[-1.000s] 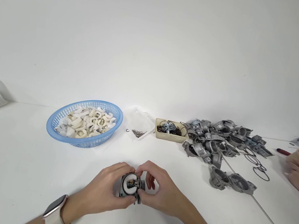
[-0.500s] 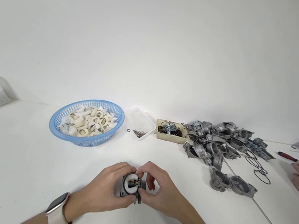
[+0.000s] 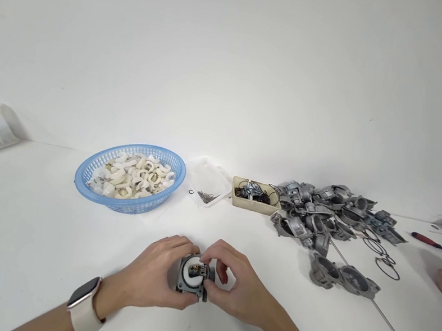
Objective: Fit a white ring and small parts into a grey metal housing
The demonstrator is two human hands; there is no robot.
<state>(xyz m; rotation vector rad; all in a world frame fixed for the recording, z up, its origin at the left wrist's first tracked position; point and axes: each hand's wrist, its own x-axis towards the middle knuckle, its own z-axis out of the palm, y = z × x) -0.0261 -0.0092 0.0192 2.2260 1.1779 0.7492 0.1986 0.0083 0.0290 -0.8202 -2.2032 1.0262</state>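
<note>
Gripping the small metal housing point(image 3: 191, 277) low on the surface point(image 3: 19, 244), the left hand point(image 3: 153, 279) wraps its left side while the right hand point(image 3: 232, 284) pinches its right edge, round open face up.

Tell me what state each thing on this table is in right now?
Metal part: gripped in both hands, round face up.
Left hand: closed on it.
Right hand: fingertips pinching its edge.
Blue basket: filled with white pieces.
Beige tray: holds dark rings.
Grey castings: heaped loosely.

Basket point(image 3: 130, 177) left, tray point(image 3: 256, 195) mid, castings point(image 3: 323, 215) right — on table point(image 3: 19, 244).
</note>
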